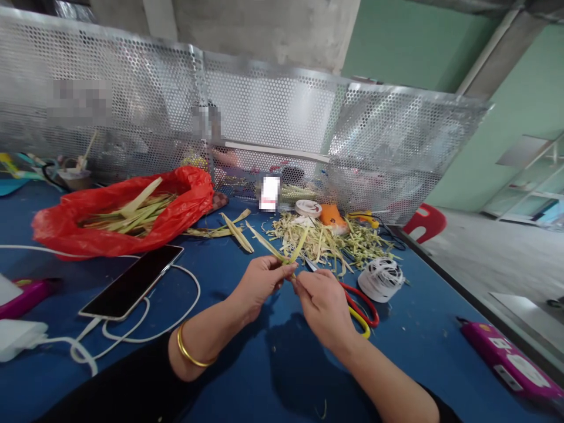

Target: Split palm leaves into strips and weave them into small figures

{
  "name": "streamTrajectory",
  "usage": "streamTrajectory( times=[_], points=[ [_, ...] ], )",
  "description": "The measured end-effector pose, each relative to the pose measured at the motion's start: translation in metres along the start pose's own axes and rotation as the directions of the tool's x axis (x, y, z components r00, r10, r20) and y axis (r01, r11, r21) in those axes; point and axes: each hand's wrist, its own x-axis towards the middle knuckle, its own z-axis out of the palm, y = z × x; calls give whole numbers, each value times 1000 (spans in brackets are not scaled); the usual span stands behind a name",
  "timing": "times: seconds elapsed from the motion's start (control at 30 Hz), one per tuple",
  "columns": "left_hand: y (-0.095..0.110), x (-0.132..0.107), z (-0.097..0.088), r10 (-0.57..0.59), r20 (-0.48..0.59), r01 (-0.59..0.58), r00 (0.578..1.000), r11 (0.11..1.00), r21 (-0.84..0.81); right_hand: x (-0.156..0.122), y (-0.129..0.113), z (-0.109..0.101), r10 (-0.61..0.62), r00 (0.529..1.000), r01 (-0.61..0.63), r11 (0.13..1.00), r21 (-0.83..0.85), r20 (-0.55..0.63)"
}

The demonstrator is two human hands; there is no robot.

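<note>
My left hand point(263, 283) pinches a pale green piece of dried leaf, perhaps corn husk point(298, 245), whose strips fan out above the fingers. Close beside it, my right hand point(324, 302) has its fingers closed at the lower end of the same piece. What lies inside the right fingertips is partly hidden. Scissors with red and yellow handles point(362, 310) rest on the table, partly behind my right hand. A heap of leaf scraps point(315, 238) spreads just beyond both hands. Loose strips point(238, 232) lie to the left of the heap.
A red plastic bag point(189, 197) full of leaf strips sits at the left, near a phone point(134, 282) on a white cable. White tape rolls point(381, 279) stand right of the scraps. A purple box point(506, 358) lies at far right. Perforated metal panels point(268, 106) border the back.
</note>
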Motion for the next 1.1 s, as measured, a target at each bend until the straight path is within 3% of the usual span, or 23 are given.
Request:
streamTrajectory(
  times=[0.4,0.5,0.57,0.63,0.77,0.87,0.97,1.1],
  points=[
    [2,6,-7,37,-5,-37,999,999,28,-1,-6,-4,-16,998,14,1000,27,56],
    [7,6,-13,-25,124,19,992,999,48,1,-2,-15,30,997,-25,997,76,-66],
    [10,4,-14,-63,210,43,976,994,98,5,4,-22,82,971,-71,996,56,-224],
    [11,0,-12,-77,245,30,966,981,191,9,12,-25,139,952,-130,990,54,-272],
    [7,-7,-4,-61,269,-55,961,913,405,16,20,-18,218,976,-208,919,335,9],
    [2,-9,0,-36,294,-111,955,876,469,15,17,-10,290,945,-327,787,523,154],
    [0,-11,1,-28,325,-133,945,878,460,12,14,-5,381,918,-374,738,562,111],
    [0,-12,2,-62,373,-123,926,884,452,9,10,-1,393,919,-339,777,531,12]
  ],
)
